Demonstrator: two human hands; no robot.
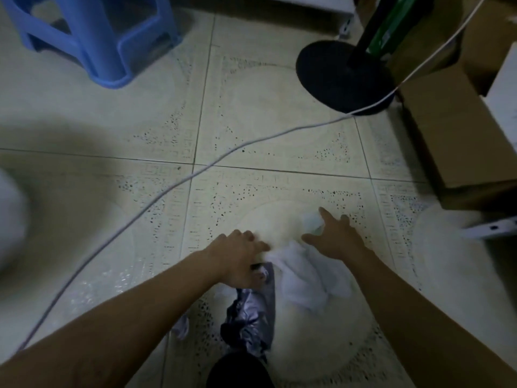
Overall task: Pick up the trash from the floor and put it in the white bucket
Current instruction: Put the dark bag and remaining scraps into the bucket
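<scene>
My left hand (240,256) is closed around a bundle of trash: a white plastic bag (310,275) and a crumpled silver-purple wrapper (251,312) that hangs below it. My right hand (333,236) reaches forward with fingers spread, just touching a small piece of white crumpled paper (312,221) on the tiled floor. A blurred white shape at the left edge (11,217) may be the white bucket; it is too blurred to be sure.
A grey cable (173,189) runs diagonally across the floor. A blue plastic stool (92,37) stands at top left. A black round stand base (344,77) and cardboard boxes (444,130) sit at right. A white blurred object (447,247) lies at lower right.
</scene>
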